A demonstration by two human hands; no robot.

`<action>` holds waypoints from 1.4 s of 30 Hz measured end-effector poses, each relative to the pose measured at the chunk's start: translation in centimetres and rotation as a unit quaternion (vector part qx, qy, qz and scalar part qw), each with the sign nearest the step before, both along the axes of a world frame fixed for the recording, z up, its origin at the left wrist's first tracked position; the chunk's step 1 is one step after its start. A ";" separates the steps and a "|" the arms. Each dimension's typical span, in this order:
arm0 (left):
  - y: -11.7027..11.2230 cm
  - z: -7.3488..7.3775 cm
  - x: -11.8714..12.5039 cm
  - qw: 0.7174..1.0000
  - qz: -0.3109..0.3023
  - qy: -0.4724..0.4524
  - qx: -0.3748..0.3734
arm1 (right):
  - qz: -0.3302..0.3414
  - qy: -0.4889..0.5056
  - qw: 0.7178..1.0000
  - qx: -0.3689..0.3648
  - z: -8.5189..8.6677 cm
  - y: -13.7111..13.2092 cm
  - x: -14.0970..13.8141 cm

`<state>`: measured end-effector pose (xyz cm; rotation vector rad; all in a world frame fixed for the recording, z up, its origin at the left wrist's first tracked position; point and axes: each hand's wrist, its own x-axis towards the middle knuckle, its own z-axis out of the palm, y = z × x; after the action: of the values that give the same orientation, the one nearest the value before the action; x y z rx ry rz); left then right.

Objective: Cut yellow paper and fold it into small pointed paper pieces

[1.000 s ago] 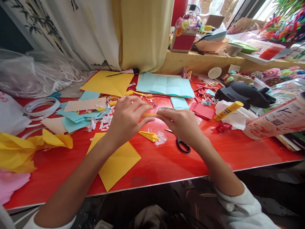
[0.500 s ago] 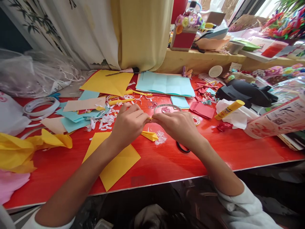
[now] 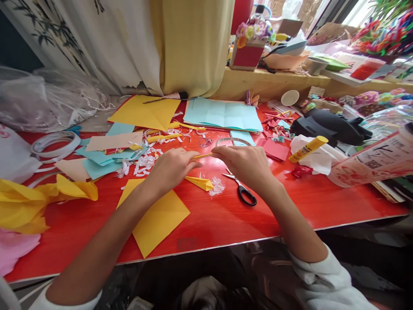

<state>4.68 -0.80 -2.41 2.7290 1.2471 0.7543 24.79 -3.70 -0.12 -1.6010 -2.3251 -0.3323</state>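
A thin yellow paper strip (image 3: 205,155), perhaps folded or rolled, stretches between my hands just above the red table. My left hand (image 3: 174,168) pinches one end with thumb and fingers. At the other end, my right hand (image 3: 242,165) is closed on it, its fingertips partly hidden. Below the strip lies a folded, pointed yellow paper piece (image 3: 200,184) beside a small heap of clear shreds (image 3: 217,186). Black-handled scissors (image 3: 247,196) rest under my right wrist. A yellow square sheet (image 3: 161,219) lies partly under my left forearm.
White paper scraps (image 3: 145,161) and blue sheets (image 3: 100,156) lie left, near white tape rolls (image 3: 56,144). Light blue paper (image 3: 222,113) is at the back. On the right are red paper squares (image 3: 274,148), a glue stick (image 3: 308,149) and a large plastic container (image 3: 371,159).
My hands have drawn slightly apart, so more of the yellow strip shows between them. The scissors are now more visible as my right hand has shifted.
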 end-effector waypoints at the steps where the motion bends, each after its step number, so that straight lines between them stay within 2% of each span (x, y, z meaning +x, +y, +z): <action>1: 0.0 0.2 0.0 1.000 0.000 -0.015 -0.018 | 0.000 0.004 1.000 0.001 0.0 0.1 0.1; 4: -0.1 0.9 -0.1 0.992 -0.001 -0.082 -0.101 | 0.004 0.018 1.000 0.004 0.1 0.3 0.3; 9: 0.3 1.7 -0.7 0.954 -0.033 -0.145 -0.259 | 0.027 0.029 0.999 -0.020 0.2 0.5 0.6; 13: 0.6 1.8 -1.2 0.927 -0.083 -0.191 -0.312 | 0.035 0.039 0.998 -0.046 0.1 0.5 0.5; 15: 0.7 1.9 -1.5 0.919 -0.099 -0.183 -0.336 | 0.039 0.048 0.996 -0.063 0.1 0.5 0.5; 19: 0.8 2.1 -2.0 0.923 -0.086 -0.117 -0.357 | 0.017 0.064 0.996 -0.065 0.1 0.8 0.9; 22: 0.7 2.0 -2.0 0.916 -0.117 -0.084 -0.375 | 0.009 0.062 0.996 -0.064 0.2 0.9 1.2; 24: 0.6 1.7 -1.7 0.909 -0.123 -0.084 -0.388 | 0.035 0.065 0.995 -0.065 0.2 0.9 1.3; 29: 0.0 1.1 0.0 0.913 -0.066 -0.173 -0.363 | 0.145 0.074 0.985 -0.053 0.1 0.7 0.8; 34: -0.2 0.7 0.6 0.902 -0.078 -0.221 -0.362 | 0.198 0.066 0.978 -0.025 -0.1 0.6 0.2; 39: -0.5 0.9 0.7 0.878 -0.074 -0.248 -0.403 | 0.178 0.069 0.980 0.059 -0.5 0.9 -0.3; 42: -0.6 1.2 0.8 0.843 -0.051 -0.270 -0.463 | 0.124 0.100 0.980 0.122 0.4 1.0 0.3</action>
<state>5.48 -1.37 -1.24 1.6251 0.9501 0.6045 25.05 -2.74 0.27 -1.1589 -2.2001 -0.3634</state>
